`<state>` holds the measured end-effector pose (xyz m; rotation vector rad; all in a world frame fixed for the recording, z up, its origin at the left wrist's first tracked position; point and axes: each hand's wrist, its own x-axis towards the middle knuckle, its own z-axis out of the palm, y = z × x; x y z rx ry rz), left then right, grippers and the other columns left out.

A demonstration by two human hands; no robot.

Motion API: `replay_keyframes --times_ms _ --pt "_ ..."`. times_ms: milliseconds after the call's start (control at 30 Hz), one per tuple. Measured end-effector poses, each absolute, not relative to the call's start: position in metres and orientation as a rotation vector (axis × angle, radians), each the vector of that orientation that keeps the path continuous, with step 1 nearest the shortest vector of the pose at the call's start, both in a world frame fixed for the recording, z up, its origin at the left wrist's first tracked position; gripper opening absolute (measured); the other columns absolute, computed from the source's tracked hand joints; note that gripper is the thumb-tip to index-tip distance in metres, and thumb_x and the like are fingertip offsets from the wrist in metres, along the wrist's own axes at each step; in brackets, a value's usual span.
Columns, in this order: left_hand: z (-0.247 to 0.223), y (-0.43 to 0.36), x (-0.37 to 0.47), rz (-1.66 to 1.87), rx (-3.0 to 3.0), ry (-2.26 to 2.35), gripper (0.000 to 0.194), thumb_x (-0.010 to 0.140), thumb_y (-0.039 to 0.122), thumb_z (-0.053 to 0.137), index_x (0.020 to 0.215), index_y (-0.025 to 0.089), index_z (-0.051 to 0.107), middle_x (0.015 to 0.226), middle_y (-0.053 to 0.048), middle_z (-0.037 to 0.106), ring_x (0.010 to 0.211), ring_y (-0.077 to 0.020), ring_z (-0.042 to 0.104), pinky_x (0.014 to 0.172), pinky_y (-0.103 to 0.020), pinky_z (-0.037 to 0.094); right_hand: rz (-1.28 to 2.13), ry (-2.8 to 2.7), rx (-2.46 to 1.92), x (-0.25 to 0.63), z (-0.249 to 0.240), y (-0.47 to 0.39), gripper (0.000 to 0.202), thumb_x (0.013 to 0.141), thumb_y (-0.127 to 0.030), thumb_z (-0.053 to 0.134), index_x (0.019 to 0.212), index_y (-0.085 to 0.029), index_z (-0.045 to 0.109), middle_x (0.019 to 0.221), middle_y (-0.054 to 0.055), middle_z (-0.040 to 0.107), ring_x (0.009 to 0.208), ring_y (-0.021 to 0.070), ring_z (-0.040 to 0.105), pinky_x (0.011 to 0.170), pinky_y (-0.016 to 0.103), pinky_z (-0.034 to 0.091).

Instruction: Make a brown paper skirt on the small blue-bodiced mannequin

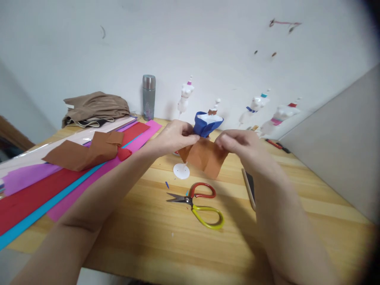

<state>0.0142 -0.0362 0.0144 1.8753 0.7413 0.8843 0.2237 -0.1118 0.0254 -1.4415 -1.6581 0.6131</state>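
Observation:
A small white mannequin [214, 106] wears a blue bodice [204, 126] and a brown neck band. Around its waist hangs a brown piece of thin material [204, 158]; I cannot tell whether it is cloth or paper. My left hand [178, 136] is closed on the brown piece's left side, thumb just under the blue bodice. At the other side, my right hand [239, 143] pinches the upper right edge of the same piece. The mannequin's round white base [181, 171] shows below. Scissors [190, 202] with red and yellow handles lie partly open nearer to me.
Coloured sheets [77, 178] and a loose brown piece [89, 150] cover the table's left. Behind are folded brown cloth [97, 105] and a grey flask [149, 97]. More mannequins [186, 95] stand along the wall. A phone [249, 186] lies beside my right forearm.

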Motion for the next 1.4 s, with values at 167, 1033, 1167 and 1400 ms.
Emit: replay_keyframes --times_ms 167,1033,1167,1400 --pt "0.011 -0.033 0.016 0.896 1.921 0.735 0.009 0.077 0.018 0.068 0.069 0.017 0.065 0.067 -0.001 0.066 0.075 -0.0159 0.066 0.067 -0.024 0.052 0.370 -1.651 -1.507 0.200 0.022 -0.120 0.028 0.074 -0.047 0.072 0.066 -0.022 0.063 0.057 -0.001 0.059 0.052 0.0132 0.048 0.049 0.028 0.034" --pt "0.011 -0.033 0.016 0.898 1.953 0.712 0.018 0.076 0.019 0.067 0.063 0.018 0.056 0.060 0.001 0.057 0.069 -0.0134 0.059 0.061 -0.023 0.046 0.269 -1.628 -1.430 0.193 0.013 -0.115 0.018 0.077 -0.039 0.067 0.069 -0.023 0.063 0.062 0.001 0.066 0.056 0.0162 0.058 0.054 0.031 0.043" --pt "0.012 -0.033 0.016 0.888 1.953 0.717 0.018 0.076 0.019 0.068 0.063 0.018 0.056 0.061 0.001 0.058 0.070 -0.0137 0.060 0.062 -0.023 0.046 0.263 -1.646 -1.402 0.192 0.011 -0.113 0.016 0.078 -0.034 0.069 0.069 -0.023 0.062 0.062 0.001 0.065 0.056 0.0164 0.058 0.053 0.030 0.042" --pt "0.013 -0.033 0.015 0.882 1.968 0.711 0.014 0.076 0.020 0.068 0.065 0.018 0.059 0.063 0.000 0.061 0.072 -0.0149 0.062 0.063 -0.023 0.048 0.200 -1.644 -1.391 0.189 0.011 -0.115 0.015 0.079 -0.032 0.068 0.068 -0.024 0.062 0.062 0.001 0.068 0.053 0.0169 0.060 0.052 0.031 0.045"
